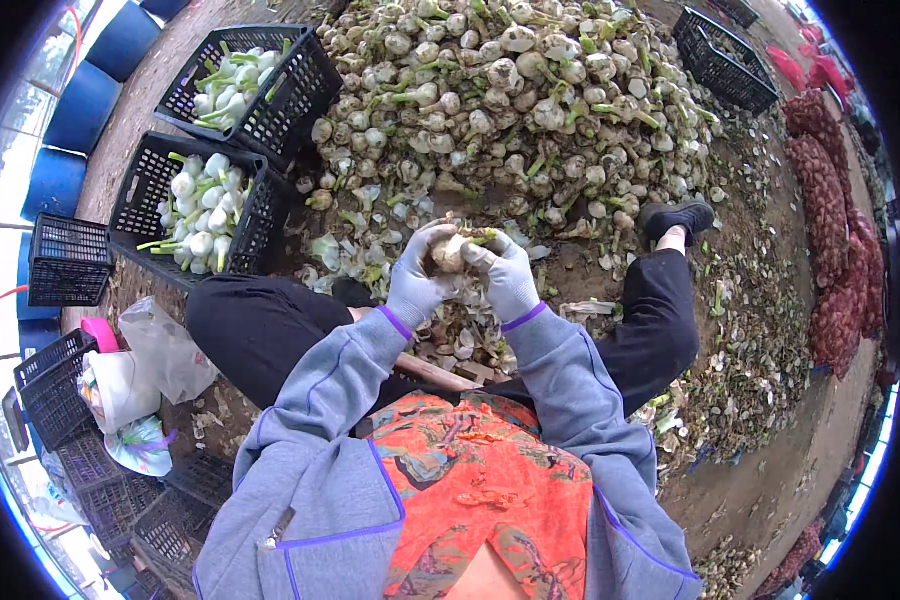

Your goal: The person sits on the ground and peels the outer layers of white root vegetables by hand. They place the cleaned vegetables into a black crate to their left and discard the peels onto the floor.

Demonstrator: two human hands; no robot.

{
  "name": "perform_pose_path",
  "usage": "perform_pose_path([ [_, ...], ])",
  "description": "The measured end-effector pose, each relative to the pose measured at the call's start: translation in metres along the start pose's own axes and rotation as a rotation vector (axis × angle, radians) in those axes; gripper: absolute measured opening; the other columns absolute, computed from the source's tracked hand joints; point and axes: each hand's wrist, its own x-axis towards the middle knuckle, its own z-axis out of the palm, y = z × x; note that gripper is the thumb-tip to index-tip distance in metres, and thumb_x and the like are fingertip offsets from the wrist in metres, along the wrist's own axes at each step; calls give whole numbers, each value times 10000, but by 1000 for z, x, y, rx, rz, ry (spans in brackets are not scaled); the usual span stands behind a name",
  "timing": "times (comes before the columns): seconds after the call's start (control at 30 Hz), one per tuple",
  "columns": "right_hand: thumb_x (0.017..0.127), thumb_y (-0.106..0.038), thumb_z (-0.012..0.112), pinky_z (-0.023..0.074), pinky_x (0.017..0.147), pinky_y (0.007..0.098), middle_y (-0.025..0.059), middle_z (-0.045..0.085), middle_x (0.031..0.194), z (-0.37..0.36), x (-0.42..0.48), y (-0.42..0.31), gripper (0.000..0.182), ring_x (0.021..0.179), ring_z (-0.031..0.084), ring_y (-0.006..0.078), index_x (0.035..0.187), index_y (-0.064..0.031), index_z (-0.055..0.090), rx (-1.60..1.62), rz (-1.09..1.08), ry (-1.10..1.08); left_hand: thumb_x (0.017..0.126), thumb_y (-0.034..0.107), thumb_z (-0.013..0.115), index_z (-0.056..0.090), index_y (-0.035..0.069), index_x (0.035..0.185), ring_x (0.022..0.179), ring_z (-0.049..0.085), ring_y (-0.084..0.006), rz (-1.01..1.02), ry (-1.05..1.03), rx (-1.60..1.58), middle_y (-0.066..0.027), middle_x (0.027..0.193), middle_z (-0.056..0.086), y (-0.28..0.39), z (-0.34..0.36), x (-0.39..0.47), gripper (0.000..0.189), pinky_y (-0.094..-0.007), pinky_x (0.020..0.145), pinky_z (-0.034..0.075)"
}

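Note:
Between my two gloved hands is a garlic bulb [448,253] with a short green stalk and soiled outer skin. My left hand [420,266] grips the bulb from its left side. On the other side my right hand [506,270] has thumb and fingers closed on the stalk end. Loose peeled skins [465,341] litter the ground below my hands. A large heap of unpeeled garlic bulbs [510,97] rises just beyond. At my left, a black plastic crate [262,232] holds clean white bulbs [206,206] with trimmed green stems.
Behind that crate a second black crate [300,94] also holds white bulbs. Another crate [724,64] stands far right, near red mesh sacks [825,202]. A white bucket [124,390], a clear plastic bag [166,352] and more crates [116,480] are at lower left.

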Motion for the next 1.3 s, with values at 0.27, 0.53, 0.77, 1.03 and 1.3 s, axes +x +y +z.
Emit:
perform_pose_path([
  [0.27,844,-25,685,509,828,276,54,672,999,-16,-12,-9,256,904,628,125,1092,3,627,-266,-146,-85,766,109,798,462,49,1292,1097,574,-174,-181,-50,-284,-72,1257,535,17,8,-6,627,-319,930,514],
  [0.53,699,25,721,492,795,304,97,626,914,-27,-9,-11,259,854,625,240,948,10,650,-957,-587,-33,932,263,623,406,41,1340,1050,597,-181,-366,9,-452,-77,1218,552,7,8,-8,514,-314,892,528],
  [0.77,749,3,703,494,769,299,90,653,906,-18,-13,-6,200,851,636,199,946,-3,667,-730,-382,1,900,221,675,409,25,1345,1083,568,-168,-336,33,-342,-93,1211,564,-4,5,-7,553,-289,944,475],
  [1.03,858,-16,649,489,734,220,14,682,913,-24,-17,-5,172,811,604,74,1025,17,672,-367,-164,-29,932,274,629,441,22,1320,1017,601,-157,-283,33,-130,-76,1157,587,-1,3,-7,500,-283,900,495],
  [1.3,861,20,617,494,697,224,25,686,898,-24,-17,1,157,776,605,78,1008,21,671,-405,-107,-1,798,244,789,470,30,1263,967,614,-150,-276,-18,85,-59,1114,607,-1,4,-7,603,-296,851,524],
])
